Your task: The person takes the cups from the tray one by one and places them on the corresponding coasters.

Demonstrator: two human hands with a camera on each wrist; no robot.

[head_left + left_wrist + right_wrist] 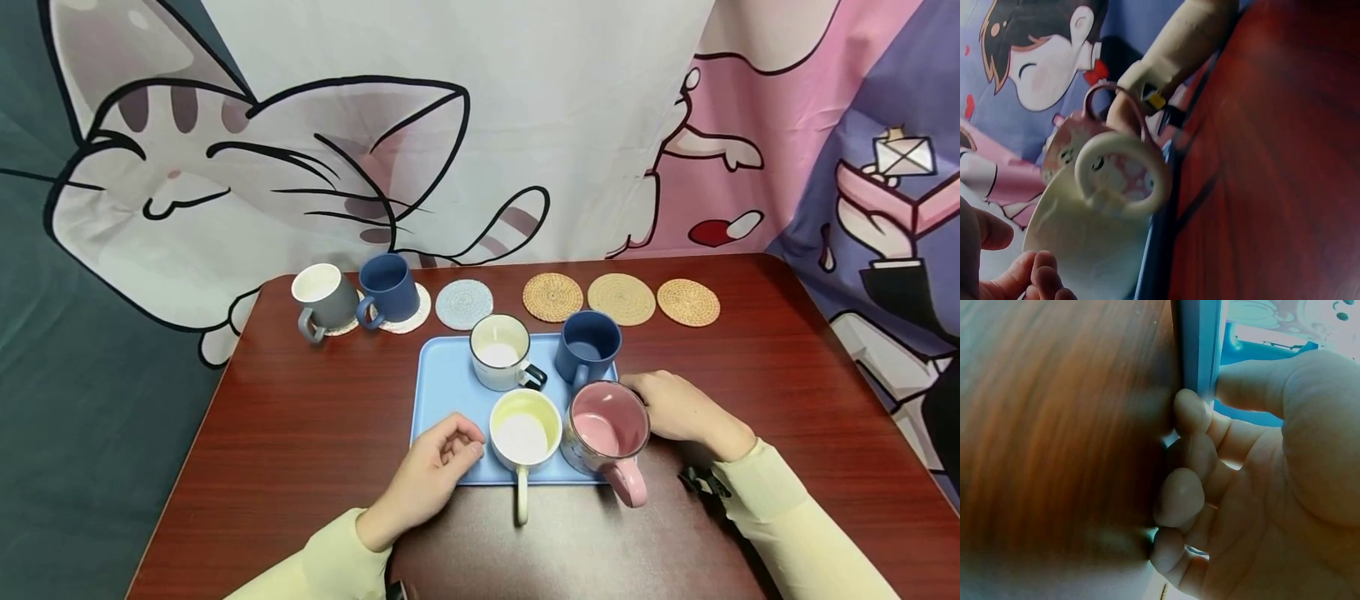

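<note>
A light blue tray carries a white mug with a black handle, a dark blue mug, a pale yellow mug and a pink mug. My right hand grips the tray's right edge; in the right wrist view the thumb lies over the rim and the fingers curl beneath it. Over the tray's left front part is my left hand, loosely curled and holding nothing. Its fingertips are close beside the pale yellow mug, whose handle points toward me.
At the back left, a grey mug and another blue mug stand on white coasters. A pale blue coaster and several woven tan coasters line the back of the brown table. A printed curtain hangs behind.
</note>
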